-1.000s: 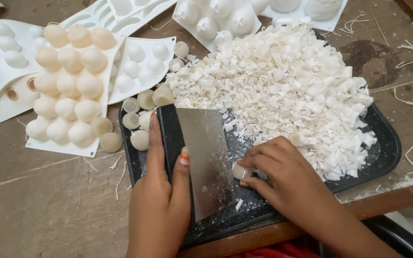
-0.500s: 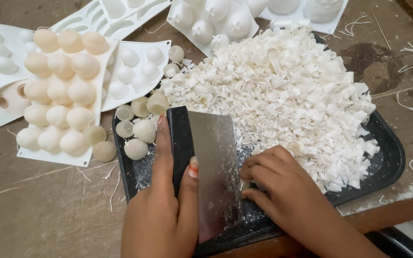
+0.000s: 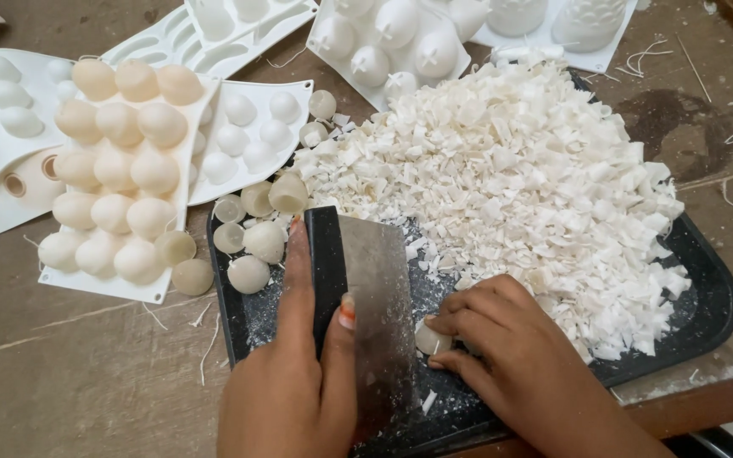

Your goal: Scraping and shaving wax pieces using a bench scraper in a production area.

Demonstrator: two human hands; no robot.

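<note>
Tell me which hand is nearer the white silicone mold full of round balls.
Left. The left hand grips the scraper just right of the mold; the right hand lies farther right, pinching a small white piece on the tray.

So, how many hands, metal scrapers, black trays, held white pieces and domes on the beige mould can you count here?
Hands: 2 (left hand, right hand)
Metal scraper, in the left hand: 1
Black tray: 1
White piece, pinched by the right hand: 1
Domes on the beige mould: 15
Total: 20
</note>
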